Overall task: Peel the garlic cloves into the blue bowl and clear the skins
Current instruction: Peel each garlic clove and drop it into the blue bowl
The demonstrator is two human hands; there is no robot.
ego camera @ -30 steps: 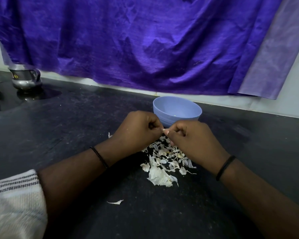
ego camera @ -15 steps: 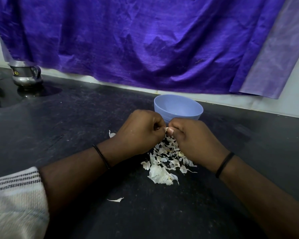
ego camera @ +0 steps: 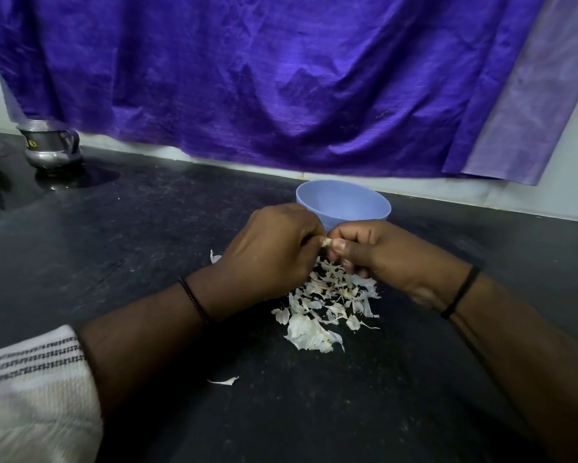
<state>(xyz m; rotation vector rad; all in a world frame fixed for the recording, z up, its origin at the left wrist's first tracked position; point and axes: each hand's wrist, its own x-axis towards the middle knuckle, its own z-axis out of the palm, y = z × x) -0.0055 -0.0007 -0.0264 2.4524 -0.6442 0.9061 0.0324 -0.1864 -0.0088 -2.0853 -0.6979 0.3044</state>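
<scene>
A: Far left, a steel jug (ego camera: 48,147) stood on the black counter (ego camera: 147,228), under the purple cloth (ego camera: 264,78). Nearer, a striped sleeve (ego camera: 30,389) filled the bottom corner.

B: And the left hand (ego camera: 267,252)?

A: Curled tight, fingertips pinching one end of a garlic clove (ego camera: 327,242), a black band (ego camera: 194,300) on that wrist.

B: How much of the clove showed?

A: Only a pale tip between the two hands, above the pile of skins (ego camera: 327,302) on the counter. One stray skin (ego camera: 224,381) lay apart, nearer the person.

B: The right hand (ego camera: 391,255)?

A: Curled too, thumb and fingers nipping the clove's other end. The blue bowl (ego camera: 343,203) sat just behind both hands; its contents I couldn't tell.
</scene>
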